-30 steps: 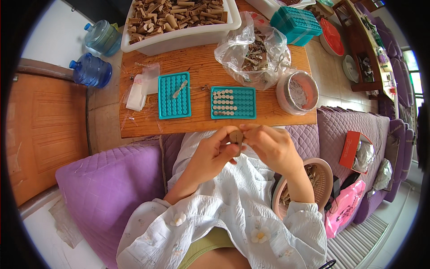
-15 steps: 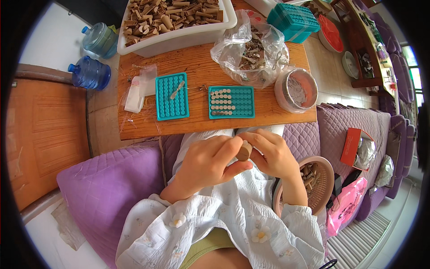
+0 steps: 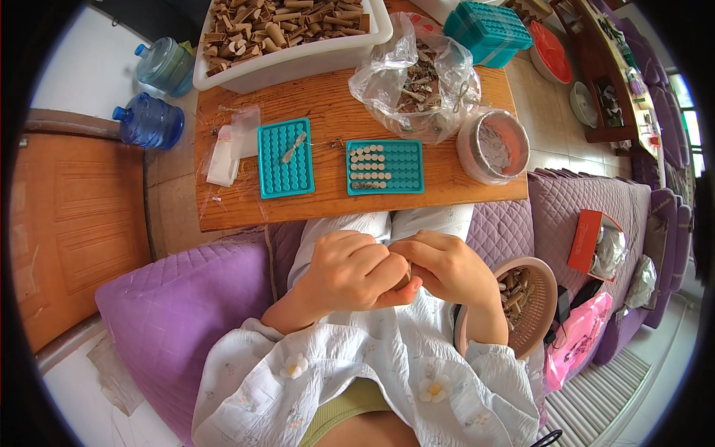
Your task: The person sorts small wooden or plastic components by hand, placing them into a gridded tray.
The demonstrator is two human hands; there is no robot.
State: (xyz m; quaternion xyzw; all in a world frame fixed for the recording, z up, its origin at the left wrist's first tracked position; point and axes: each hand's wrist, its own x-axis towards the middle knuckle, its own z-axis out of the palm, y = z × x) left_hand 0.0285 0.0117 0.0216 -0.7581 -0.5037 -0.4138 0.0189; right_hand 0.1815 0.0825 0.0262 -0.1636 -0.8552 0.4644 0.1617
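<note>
The left hand (image 3: 350,271) and the right hand (image 3: 445,270) meet above the lap, both clamped on a small brown piece (image 3: 404,279) that shows only in part between their fingers. The left hand's fingers are curled in, its thumb reaching under the piece toward the right hand; the right hand bends over the piece from the other side. How each fingertip grips is hidden

Straight beyond the meeting point of the hands, on the wooden tabletop (image 3: 335,211), lies a teal tray (image 3: 406,176) with pale discs set in rows on its left part. Beyond the left hand and a little to its left is a second teal tray (image 3: 272,175), with a small pale twisted bundle (image 3: 295,147) lying across it. Farther left of that hand are pale packets (image 3: 223,158) and loose threads

Beyond the right hand and to its right stands a round tub (image 3: 477,168) with greyish matter inside; farther out from that hand sits an open clear plastic bag (image 3: 372,93) of scraps, with a stack of teal trays (image 3: 484,36) behind it. Well beyond the left hand is a white bin (image 3: 298,65) heaped with brown curved pieces (image 3: 287,26). Just right of the right hand is a pinkish basket (image 3: 544,294) holding more brown pieces
</note>
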